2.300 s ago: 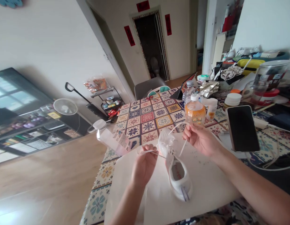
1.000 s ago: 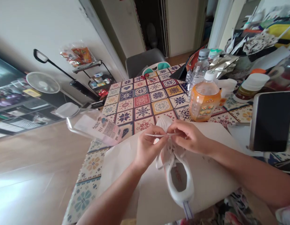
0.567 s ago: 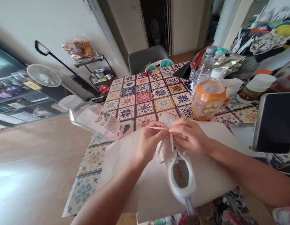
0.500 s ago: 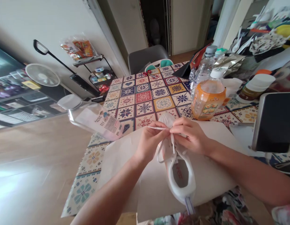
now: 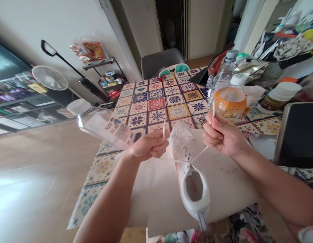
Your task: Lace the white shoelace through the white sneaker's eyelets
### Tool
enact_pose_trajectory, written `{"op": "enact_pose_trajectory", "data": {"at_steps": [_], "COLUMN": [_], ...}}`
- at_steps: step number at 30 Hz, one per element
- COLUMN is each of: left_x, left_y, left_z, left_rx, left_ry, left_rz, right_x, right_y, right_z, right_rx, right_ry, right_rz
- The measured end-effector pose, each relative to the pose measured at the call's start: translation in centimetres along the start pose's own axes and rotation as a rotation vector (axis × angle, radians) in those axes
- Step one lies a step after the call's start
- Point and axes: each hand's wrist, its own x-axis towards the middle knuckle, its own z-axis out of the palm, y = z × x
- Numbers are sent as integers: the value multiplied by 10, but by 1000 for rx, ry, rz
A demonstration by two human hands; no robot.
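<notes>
A white sneaker [image 5: 190, 168] lies on a white sheet [image 5: 156, 192] spread over the patterned tablecloth [image 5: 156, 101], toe pointing away from me. My left hand [image 5: 148, 146] grips one end of the white shoelace [image 5: 199, 153] to the left of the toe. My right hand [image 5: 222, 135] grips the other end, raised to the right. Both lace ends run taut from the eyelets near the shoe's tongue, crossing there.
An orange drink bottle [image 5: 229, 103] and a clear water bottle [image 5: 223, 76] stand just behind my right hand. A dark phone [image 5: 298, 135] stands at the right. A clear labelled bottle [image 5: 100, 123] lies over the table's left edge. Red scissors [image 5: 162, 79] and clutter lie farther back.
My hands were close together over the shoe's laces half a second ago. They have now pulled apart, left and right, drawing the lace ends tight.
</notes>
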Motion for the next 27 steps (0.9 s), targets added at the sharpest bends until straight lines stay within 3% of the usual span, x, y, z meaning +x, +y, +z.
{"op": "enact_pose_trajectory", "data": {"at_steps": [6,9,11,14,20,24,27], "left_x": [-3,1,3,4,2,6,11], "left_y": [0,-1,-2,-1,3,1,1], "left_z": [-2,-1,-1,1,5,-3,-15], "left_rx": [476,583,631,708,1014,1011,946], "left_ry": [-177,-287,-304,-238,-150,-47,81], "left_rz": [-179,-246,-253,-211,-218,-209,-162], "right_x": [-2,-3,-2,1,4,9,16], "right_y": [-3,-2,-1,2,8,14,21], "right_z": [-6,0,0,-6,-18,-14,-13], "right_rx": [-443,-652,-737,-872,-1050,-1012,-969], "right_ry": [-241,-335,-367,-415,-445,-329,-196], "right_rz": [460,516,457,338,376,428,374]}}
